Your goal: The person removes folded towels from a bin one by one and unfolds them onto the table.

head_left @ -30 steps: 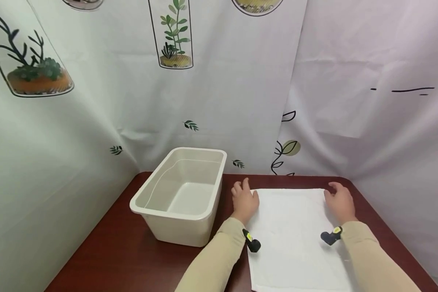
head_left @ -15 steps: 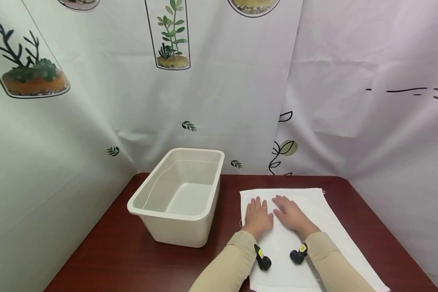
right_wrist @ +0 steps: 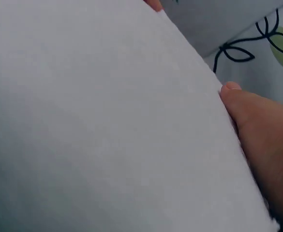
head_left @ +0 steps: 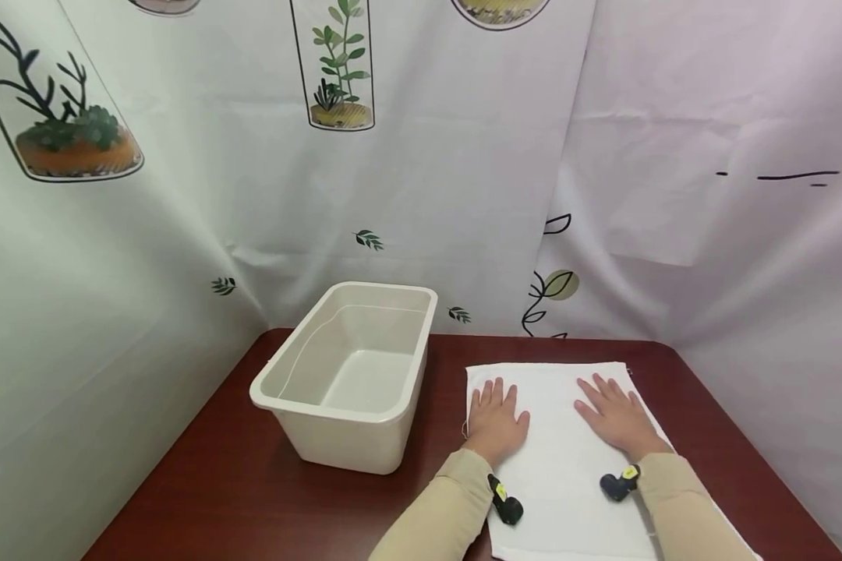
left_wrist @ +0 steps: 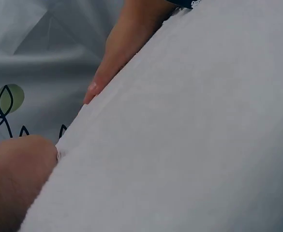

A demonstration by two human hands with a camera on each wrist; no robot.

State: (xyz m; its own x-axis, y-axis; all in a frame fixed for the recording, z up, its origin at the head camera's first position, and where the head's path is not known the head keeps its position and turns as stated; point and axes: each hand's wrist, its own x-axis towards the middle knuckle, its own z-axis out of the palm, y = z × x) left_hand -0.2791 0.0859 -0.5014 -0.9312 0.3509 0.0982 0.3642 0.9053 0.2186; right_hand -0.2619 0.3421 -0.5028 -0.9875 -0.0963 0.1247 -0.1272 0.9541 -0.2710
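A white cloth (head_left: 568,483), perhaps a towel, lies spread flat on the right part of the dark red table. My left hand (head_left: 494,425) rests on its upper left area, fingers straight and spread. On the upper right area lies my right hand (head_left: 617,417), palm down, its fingers also extended. Neither hand grips anything. In the left wrist view the cloth (left_wrist: 180,125) fills most of the picture, with a hand at its far edge. The right wrist view shows the cloth (right_wrist: 107,116) close up, with the right thumb (right_wrist: 247,111) at its edge.
A cream plastic tub (head_left: 337,440) stands to the left of the cloth, near the back of the table (head_left: 210,499). Behind and beside the table hang white sheets (head_left: 456,195) printed with plants.
Both hands have come from the cloth's far corners onto its surface. The right hand first moved in beside the left, then slid back to the right. The left hand stayed put over the last half second.
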